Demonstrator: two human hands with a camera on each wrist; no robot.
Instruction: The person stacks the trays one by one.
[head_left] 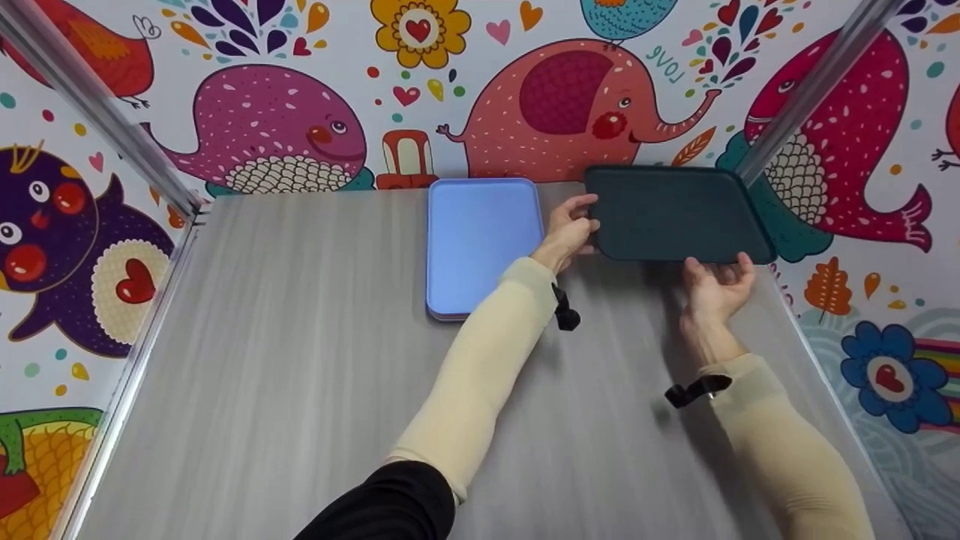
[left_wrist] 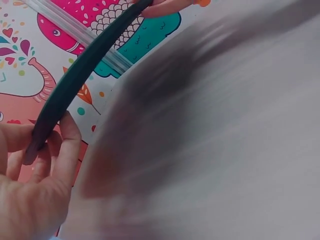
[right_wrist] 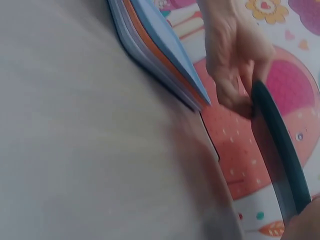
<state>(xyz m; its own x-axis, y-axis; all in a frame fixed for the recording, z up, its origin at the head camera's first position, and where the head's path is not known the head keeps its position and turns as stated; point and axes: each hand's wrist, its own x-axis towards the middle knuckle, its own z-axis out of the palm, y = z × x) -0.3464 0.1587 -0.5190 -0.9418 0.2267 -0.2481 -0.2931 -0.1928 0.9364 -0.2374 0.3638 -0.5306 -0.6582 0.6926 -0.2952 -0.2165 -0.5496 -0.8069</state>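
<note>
Both hands hold a dark green rectangular tray (head_left: 675, 214) above the back right of the table. My left hand (head_left: 568, 231) pinches its left short edge, thumb on one face and fingers on the other, as the left wrist view shows with the tray (left_wrist: 75, 75) edge-on. At the near long edge, toward the right corner, my right hand (head_left: 716, 292) grips the rim. To the left lies a stack of trays with a light blue tray (head_left: 484, 240) on top. Orange and purple edges of lower trays (right_wrist: 150, 45) show in the right wrist view.
The grey wood-grain table (head_left: 300, 337) ends at a back wall (head_left: 420, 97) printed with cartoon animals. Metal posts (head_left: 817, 90) stand at the back corners, and a metal rail (head_left: 127, 405) runs along the left edge.
</note>
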